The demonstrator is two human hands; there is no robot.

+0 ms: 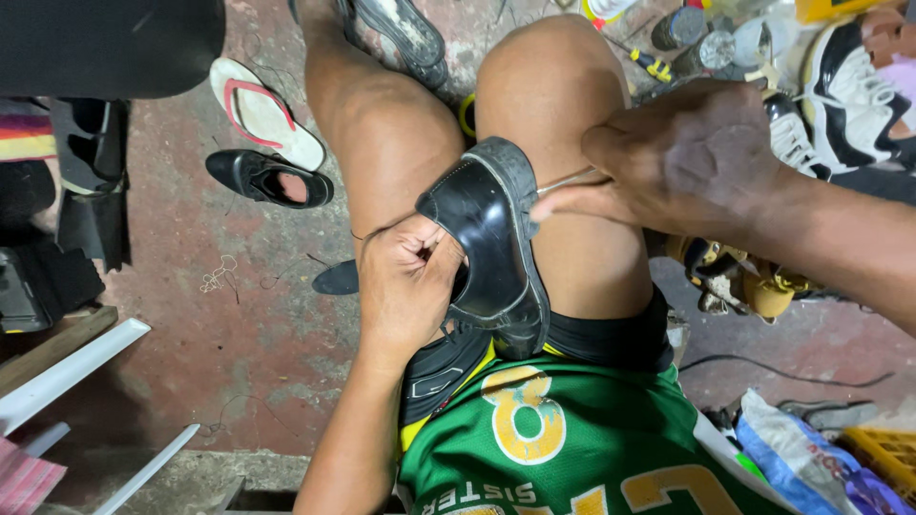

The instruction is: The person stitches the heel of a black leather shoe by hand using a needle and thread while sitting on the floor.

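Observation:
A black leather shoe lies between my knees, sole edge up, toe pointing away from me. My left hand grips the shoe's opening with the fingers tucked inside it. My right hand is closed around a thin metal awl or needle whose tip meets the shoe's sole edge on the right side. The tool's handle is hidden in my fist. A thin thread runs from my left hand toward my left knee.
A white and red flip-flop and a black shoe lie on the reddish floor at the left. Sneakers, cans and a screwdriver crowd the upper right. A yellow crate and plastic bags sit lower right.

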